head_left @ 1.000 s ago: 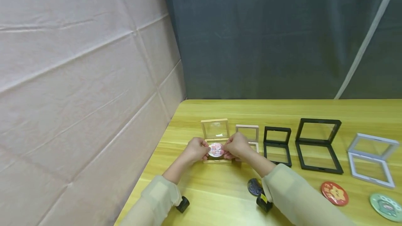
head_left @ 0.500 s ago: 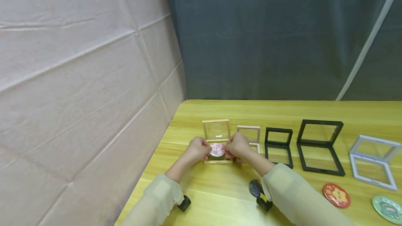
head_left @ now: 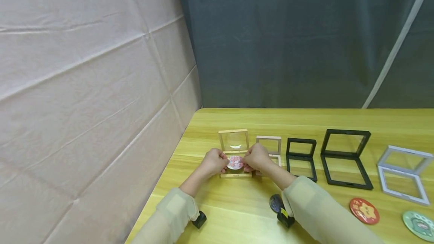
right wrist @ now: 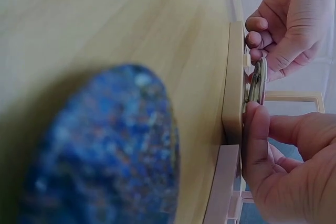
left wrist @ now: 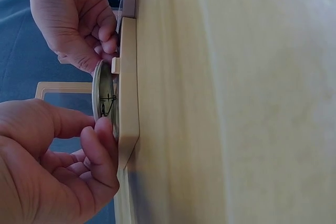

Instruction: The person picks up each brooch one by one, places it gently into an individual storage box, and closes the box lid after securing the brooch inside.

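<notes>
A round pin badge (head_left: 235, 162) with a pink and white picture is held level over the lower half of an open tan display frame (head_left: 236, 175). My left hand (head_left: 214, 162) pinches its left edge between thumb and fingers; my right hand (head_left: 256, 157) pinches the right edge. In the left wrist view the badge's metal back (left wrist: 106, 98) with its pin faces down, just above the frame. The frame's clear lid (head_left: 234, 141) stands raised behind. Whether the badge touches the film below cannot be told.
To the right stand open frames: a pink one (head_left: 268, 137), a small black one (head_left: 301, 139), a large black one (head_left: 346, 186) and a pale lilac one (head_left: 403, 195). Nearer lie a dark blue badge (head_left: 276, 202), a red badge (head_left: 364, 211) and a green badge (head_left: 419, 226). A cloth wall (head_left: 101, 104) borders the left.
Both hands keep their pinch on the pin badge, which has tilted slightly and now lies nearly level. The whole head view has shifted a little.
</notes>
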The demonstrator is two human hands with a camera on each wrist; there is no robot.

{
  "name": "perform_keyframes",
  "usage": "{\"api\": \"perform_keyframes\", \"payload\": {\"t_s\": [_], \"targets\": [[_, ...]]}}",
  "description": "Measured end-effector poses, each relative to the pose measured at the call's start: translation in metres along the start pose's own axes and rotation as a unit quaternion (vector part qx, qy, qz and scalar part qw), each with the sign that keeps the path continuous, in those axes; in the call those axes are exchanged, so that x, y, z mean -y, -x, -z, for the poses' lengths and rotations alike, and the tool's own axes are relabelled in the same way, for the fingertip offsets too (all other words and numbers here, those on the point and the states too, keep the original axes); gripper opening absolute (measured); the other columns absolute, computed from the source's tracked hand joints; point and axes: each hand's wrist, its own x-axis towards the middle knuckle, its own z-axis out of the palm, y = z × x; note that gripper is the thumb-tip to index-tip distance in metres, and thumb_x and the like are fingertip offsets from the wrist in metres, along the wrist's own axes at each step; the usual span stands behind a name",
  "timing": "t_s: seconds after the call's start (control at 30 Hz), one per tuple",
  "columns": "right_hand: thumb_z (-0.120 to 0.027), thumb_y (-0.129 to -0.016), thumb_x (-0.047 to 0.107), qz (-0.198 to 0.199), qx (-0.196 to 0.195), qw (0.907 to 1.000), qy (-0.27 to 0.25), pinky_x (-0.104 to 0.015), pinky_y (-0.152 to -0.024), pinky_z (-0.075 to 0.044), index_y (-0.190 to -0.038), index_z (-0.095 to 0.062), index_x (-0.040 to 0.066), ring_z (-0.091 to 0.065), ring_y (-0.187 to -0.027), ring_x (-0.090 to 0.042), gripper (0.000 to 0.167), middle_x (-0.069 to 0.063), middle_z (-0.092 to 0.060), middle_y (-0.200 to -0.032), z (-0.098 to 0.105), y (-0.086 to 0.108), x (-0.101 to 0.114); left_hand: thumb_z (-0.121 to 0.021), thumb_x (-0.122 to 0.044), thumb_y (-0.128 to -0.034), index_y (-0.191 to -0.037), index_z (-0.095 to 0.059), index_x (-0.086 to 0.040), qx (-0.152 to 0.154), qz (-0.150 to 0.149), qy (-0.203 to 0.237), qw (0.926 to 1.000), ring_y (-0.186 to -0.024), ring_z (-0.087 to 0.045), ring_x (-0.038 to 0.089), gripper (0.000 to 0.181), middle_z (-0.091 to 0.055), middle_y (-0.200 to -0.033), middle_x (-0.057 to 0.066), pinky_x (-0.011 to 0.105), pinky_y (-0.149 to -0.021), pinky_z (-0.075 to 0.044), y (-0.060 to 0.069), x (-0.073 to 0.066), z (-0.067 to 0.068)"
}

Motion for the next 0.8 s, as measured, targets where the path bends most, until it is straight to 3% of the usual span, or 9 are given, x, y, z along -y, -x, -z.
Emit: {"api": "perform_keyframes", "payload": {"t_s": [0.27,0.8], "targets": [[-0.065,-0.076,-0.004,0.025,-0.006,0.9997,0.004,-0.022,-0.042,-0.047,-0.061,-0.059,-0.004,-0.054,-0.039,-0.011,0.015,-0.01,-0.06,-0.054,-0.0011,-0.0017,-0.003,-0.056,0.001,-0.084,-0.079,-0.051,0.002,-0.008,-0.003,0.0,1.0,-0.052,-0.053,0.014,0.007,-0.053,-0.067,0.011,0.022,-0.047,-0.047,-0.0022,0.0016,-0.0013],[-0.066,-0.075,-0.003,0.033,-0.007,0.9994,0.013,-0.022,-0.041,-0.047,-0.059,-0.056,-0.003,-0.052,-0.038,-0.01,0.019,-0.009,-0.06,-0.055,-0.001,-0.0013,-0.0051,-0.059,0.0,-0.0826,-0.079,-0.051,0.0,-0.022,-0.012,-0.037,0.999,-0.054,-0.054,0.015,0.009,-0.052,-0.071,0.01,0.022,-0.049,-0.047,-0.001,0.0017,-0.0034]]}}
